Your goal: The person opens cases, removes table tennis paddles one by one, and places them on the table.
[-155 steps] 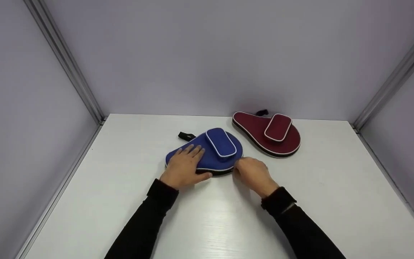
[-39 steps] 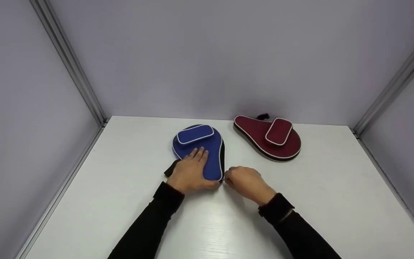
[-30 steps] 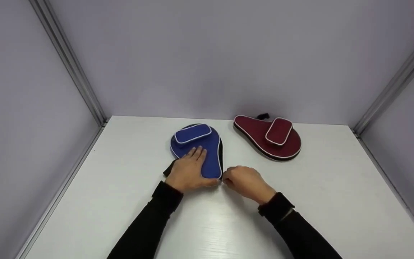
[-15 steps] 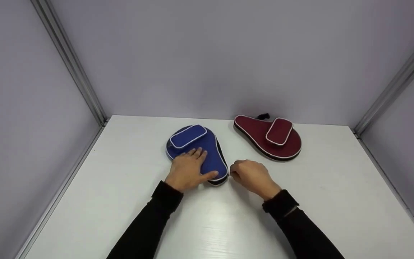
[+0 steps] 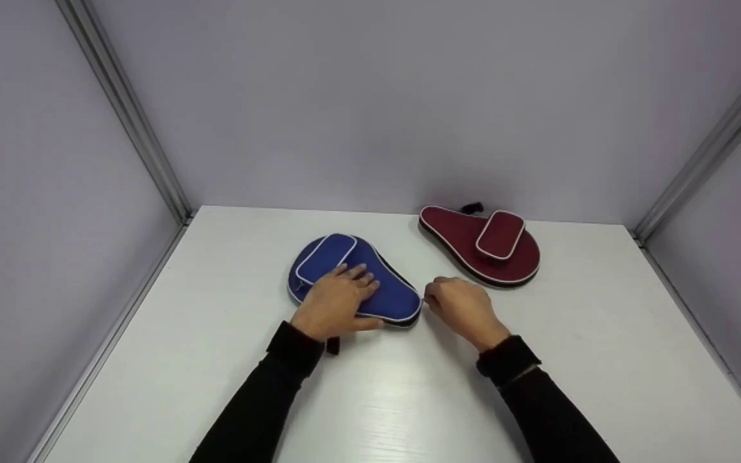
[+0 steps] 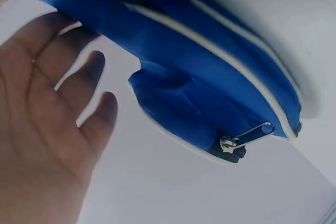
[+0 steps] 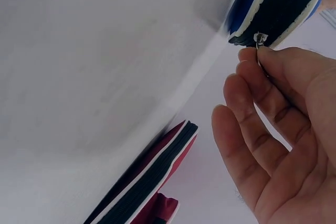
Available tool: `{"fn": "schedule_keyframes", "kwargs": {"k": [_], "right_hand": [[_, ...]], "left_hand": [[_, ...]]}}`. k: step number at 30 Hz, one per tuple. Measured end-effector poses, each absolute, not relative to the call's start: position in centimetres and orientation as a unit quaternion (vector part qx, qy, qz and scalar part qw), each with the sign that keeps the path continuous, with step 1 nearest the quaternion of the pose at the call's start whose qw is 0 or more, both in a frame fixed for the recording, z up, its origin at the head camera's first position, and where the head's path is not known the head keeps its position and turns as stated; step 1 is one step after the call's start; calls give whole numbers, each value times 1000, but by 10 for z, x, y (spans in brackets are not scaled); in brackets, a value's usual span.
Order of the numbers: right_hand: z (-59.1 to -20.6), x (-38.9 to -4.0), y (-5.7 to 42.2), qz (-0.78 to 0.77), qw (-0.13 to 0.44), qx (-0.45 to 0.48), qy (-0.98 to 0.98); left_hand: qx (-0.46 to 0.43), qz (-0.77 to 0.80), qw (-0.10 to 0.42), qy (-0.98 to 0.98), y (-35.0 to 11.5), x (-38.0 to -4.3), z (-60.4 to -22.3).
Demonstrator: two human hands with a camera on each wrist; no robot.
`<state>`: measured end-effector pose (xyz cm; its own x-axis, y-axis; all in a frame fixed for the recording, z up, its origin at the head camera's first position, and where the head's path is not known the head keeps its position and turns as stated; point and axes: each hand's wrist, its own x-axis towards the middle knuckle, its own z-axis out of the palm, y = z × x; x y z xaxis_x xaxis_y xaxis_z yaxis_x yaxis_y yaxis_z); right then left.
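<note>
- The white table (image 5: pixel 255 386) stretches beneath the blue case on all sides.
- The blue case (image 5: pixel 388 296) lies flat on it, long axis slanting; I read its round end as far and left, its narrow end pointing right and toward the person.
- The dark red case (image 5: pixel 464 239) sits farther back and to the right of the blue case, apart from it.
- The left hand (image 5: pixel 334 302) rests across the blue case's top, fingers spread, gripping nothing.
- The right hand (image 5: pixel 465 307), just beside the blue case's narrow end, is pinching the metal zip pull.
- The pocket (image 5: pixel 322 257) tops the blue case's round end.
- A black strap (image 5: pixel 333 346) shows at the blue case's near side; the hand hides its join, so I can't be certain where it attaches.
- The metal zip pull (image 7: pixel 260 39) stands at the blue case's narrow end.
</note>
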<state>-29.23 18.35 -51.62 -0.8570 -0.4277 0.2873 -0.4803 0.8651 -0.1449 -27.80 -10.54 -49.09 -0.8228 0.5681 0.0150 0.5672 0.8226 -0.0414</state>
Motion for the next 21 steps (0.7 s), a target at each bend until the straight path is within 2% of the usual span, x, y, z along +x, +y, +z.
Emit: {"fn": "schedule_keyframes", "kwargs": {"k": [8,16,21], "right_hand": [[-517,-293,187,96,141,215,-962],[-515,-292,188,88,117,212,-966],[-513,-292,188,83,117,218,-965]], "left_hand": [[-343,5,-17,-939,-112,-282,-487],[-329,-28,-49,-943,-117,-282,-488],[-317,-48,-51,-946,-117,-284,-491]]}}
